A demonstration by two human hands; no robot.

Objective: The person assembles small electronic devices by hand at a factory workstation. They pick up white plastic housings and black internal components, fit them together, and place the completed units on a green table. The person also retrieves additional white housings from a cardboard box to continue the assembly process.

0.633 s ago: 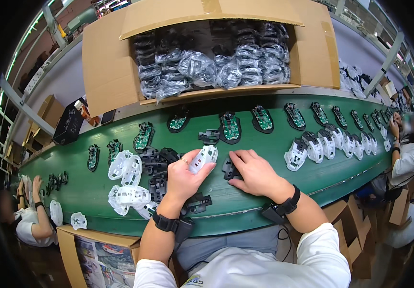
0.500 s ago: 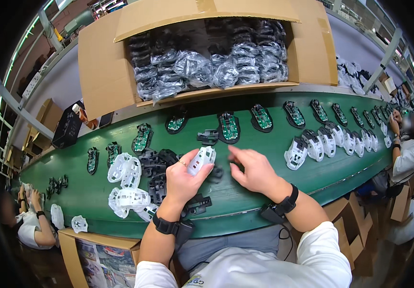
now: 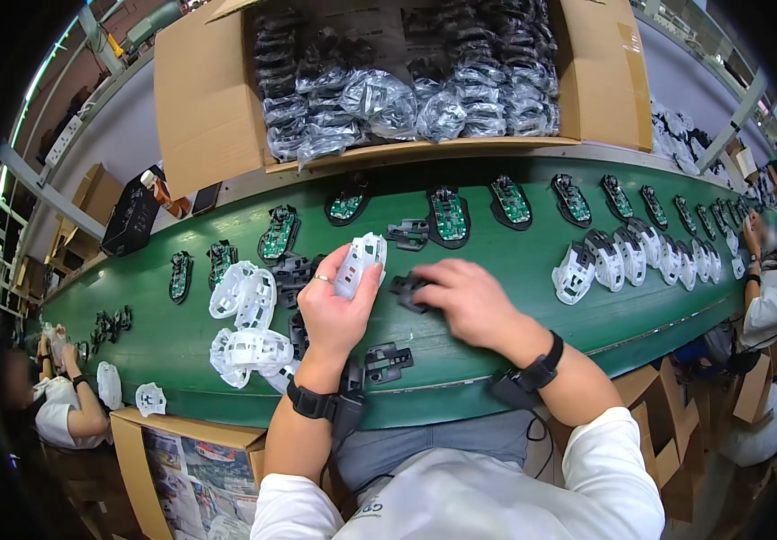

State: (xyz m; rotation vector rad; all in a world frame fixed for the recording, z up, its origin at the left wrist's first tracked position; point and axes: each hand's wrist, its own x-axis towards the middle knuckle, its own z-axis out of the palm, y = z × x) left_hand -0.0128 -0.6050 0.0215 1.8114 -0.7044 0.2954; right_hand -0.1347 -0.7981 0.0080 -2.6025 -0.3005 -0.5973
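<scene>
My left hand (image 3: pixel 334 313) pinches a small white plastic shell (image 3: pixel 358 266) with slots in it, held tilted above the green work surface. Beside it, my right hand (image 3: pixel 471 304) has its fingers curled over a black plastic part (image 3: pixel 405 290) on the surface; its fingertips are partly hidden. Another black slotted part (image 3: pixel 388 363) lies closer to me, and one more black piece (image 3: pixel 407 234) lies beyond my hands, next to a green circuit board on a black base (image 3: pixel 449 219). White shells (image 3: pixel 249 351) and black parts are heaped left of my left hand.
An open cardboard box (image 3: pixel 420 155) of bagged dark parts stands behind the green surface (image 3: pixel 505 360). Several circuit boards on black bases line its far side. White shells with black parts (image 3: pixel 576 273) form a row at right. Co-workers sit at both ends.
My right hand has come down onto the black part, its fingers closing over it. My left hand still holds the white shell. The view has shifted, so the box and boards appear higher.
</scene>
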